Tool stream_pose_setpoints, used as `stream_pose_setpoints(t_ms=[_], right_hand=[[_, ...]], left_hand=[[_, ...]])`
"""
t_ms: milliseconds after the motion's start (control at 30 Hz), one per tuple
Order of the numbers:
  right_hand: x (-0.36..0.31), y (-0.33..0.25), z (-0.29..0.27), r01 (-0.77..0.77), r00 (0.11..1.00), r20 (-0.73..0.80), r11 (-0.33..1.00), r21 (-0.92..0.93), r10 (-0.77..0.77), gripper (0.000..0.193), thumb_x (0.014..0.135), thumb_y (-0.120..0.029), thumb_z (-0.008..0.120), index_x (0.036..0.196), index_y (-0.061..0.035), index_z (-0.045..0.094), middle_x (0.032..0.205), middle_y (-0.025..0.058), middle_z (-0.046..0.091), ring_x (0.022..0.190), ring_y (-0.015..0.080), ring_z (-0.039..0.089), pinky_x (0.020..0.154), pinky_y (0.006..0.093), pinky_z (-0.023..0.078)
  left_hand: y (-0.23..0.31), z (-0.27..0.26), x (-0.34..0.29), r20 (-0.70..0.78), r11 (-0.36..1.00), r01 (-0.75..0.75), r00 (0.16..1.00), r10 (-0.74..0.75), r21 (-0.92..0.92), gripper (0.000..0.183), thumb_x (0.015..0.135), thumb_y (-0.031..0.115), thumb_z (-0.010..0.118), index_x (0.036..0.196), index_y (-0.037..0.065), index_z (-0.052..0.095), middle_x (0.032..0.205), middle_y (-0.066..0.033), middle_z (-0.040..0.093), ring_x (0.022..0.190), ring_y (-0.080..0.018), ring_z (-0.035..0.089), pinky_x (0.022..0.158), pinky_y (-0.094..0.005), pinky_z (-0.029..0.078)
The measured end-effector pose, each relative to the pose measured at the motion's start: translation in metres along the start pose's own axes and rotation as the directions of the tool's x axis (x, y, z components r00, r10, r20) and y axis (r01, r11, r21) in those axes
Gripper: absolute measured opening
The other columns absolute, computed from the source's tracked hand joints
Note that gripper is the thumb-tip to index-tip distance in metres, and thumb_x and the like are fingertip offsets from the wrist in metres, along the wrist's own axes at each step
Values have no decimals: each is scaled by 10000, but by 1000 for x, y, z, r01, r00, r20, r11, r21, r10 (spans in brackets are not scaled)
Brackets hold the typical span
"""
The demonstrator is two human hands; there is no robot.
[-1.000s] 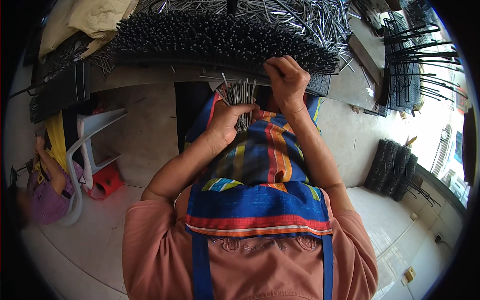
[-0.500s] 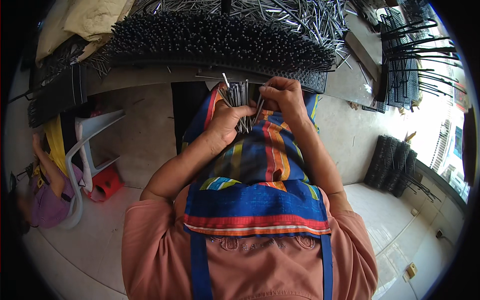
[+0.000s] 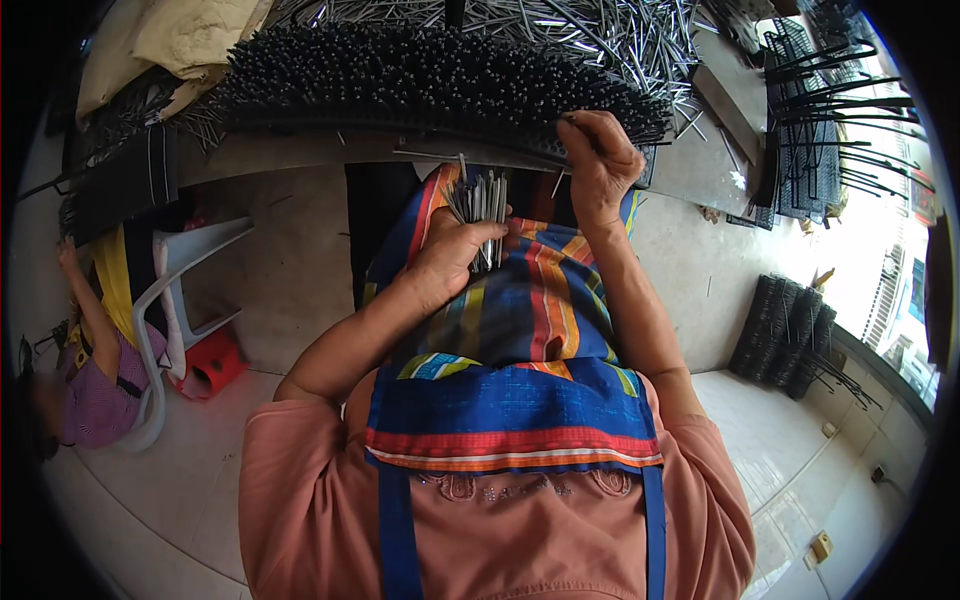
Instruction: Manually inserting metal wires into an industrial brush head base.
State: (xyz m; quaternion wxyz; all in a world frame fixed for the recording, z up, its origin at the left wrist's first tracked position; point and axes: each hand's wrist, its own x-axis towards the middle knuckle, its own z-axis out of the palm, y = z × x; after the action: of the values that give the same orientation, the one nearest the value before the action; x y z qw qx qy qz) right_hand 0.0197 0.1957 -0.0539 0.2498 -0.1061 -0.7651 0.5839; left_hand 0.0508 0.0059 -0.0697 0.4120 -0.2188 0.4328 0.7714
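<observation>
My left hand [image 3: 447,252] is closed round an upright bundle of thin metal rods [image 3: 488,200] above my lap, and one rod sticks up higher than the others. At the front right of a long black perforated rack [image 3: 640,160], my right hand [image 3: 603,165] is raised with thumb and forefinger pinched together. A single thin metal rod [image 3: 557,184] shows just below those fingers and seems to be held in them; its upper part is hidden. Dense rows of black-tipped rods [image 3: 430,85] stand upright in the rack.
A heap of loose metal rods [image 3: 640,40] lies behind the rack on the bench. Hooked black racks [image 3: 840,120] hang at the right, with dark bundles [image 3: 780,330] on the floor below. At the left, another person [image 3: 100,390] sits on a grey chair [image 3: 155,380] near a red container [image 3: 212,368].
My right hand has risen from beside the bundle to the rack's front right edge. My left hand keeps its grip on the bundle, almost in place.
</observation>
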Motion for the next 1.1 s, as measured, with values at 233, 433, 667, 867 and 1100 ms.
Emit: stream_pose_setpoints(t_ms=[233, 433, 667, 867, 1100], right_hand=[[-6, 8, 2, 212, 977, 90, 947, -241, -195, 116, 748, 47, 736, 844, -7, 696, 753, 28, 638, 612, 57, 554, 543, 213, 428], [-2, -7, 11, 150, 988, 95, 920, -361, -124, 130, 740, 32, 738, 854, -27, 714, 715, 38, 620, 601, 104, 593, 547, 241, 453], [9, -4, 11, 404, 911, 292, 776, -484, -292, 140, 785, -60, 726, 921, -94, 727, 708, 51, 608, 583, 215, 607, 534, 299, 470], [15, -6, 8, 605, 791, 524, 531, -593, -316, 247, 775, -78, 727, 1015, -134, 716, 696, 43, 563, 579, 252, 589, 514, 339, 479], [-37, -6, -19, -429, 780, 408, 880, -205, 475, 175, 780, -60, 735, 930, 21, 698, 686, 35, 653, 601, 99, 599, 538, 254, 469]], left_hand=[[-3, 1, 3, -10, 998, -65, 998, 66, 18, 199, 778, -83, 641, 973, -47, 648, 851, -150, 708, 674, -221, 694, 598, -316, 559], [3, 1, 5, 2, 1000, 17, 1000, -17, 0, 171, 782, -65, 655, 953, -50, 646, 843, -153, 708, 686, -218, 694, 599, -317, 558], [0, 0, 14, 25, 999, 5, 1000, -4, -45, 174, 794, -44, 664, 966, -28, 649, 812, -124, 702, 692, -212, 695, 610, -302, 553], [2, 0, 17, 39, 998, 16, 999, -14, -65, 195, 793, -48, 669, 984, -12, 645, 839, -120, 707, 733, -218, 705, 628, -313, 560], [6, 14, 9, 184, 997, -75, 980, 72, 10, 218, 777, -96, 652, 975, -5, 650, 852, -111, 707, 737, -214, 705, 651, -324, 585]])
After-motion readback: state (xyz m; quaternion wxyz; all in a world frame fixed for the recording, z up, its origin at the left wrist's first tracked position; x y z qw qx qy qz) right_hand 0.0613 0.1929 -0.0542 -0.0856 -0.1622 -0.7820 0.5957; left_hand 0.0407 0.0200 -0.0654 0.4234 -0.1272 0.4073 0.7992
